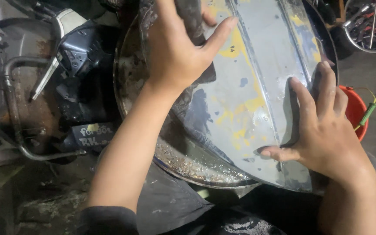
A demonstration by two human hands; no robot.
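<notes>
The curved grey sheet-metal panel [257, 95], its paint worn to patches of yellow and dark blue, lies tilted across a round, grimy metal basin [188, 167] and spans the space between both hands. The left hand [177, 48] is closed on a dark, worn piece of abrasive sheet or cloth [192, 17], which it presses to the panel's upper end. The right hand [323, 130] lies flat with its fingers spread on the lower right part, thumb near a raised rib. The panel looks stiff and fairly heavy, wet and likely slippery, with thin edges; its ribs and rim seem the safest grips. Beyond the right hand stands an orange plastic bucket [353, 111]; left of the left hand lie dark motorcycle parts [77, 65].
</notes>
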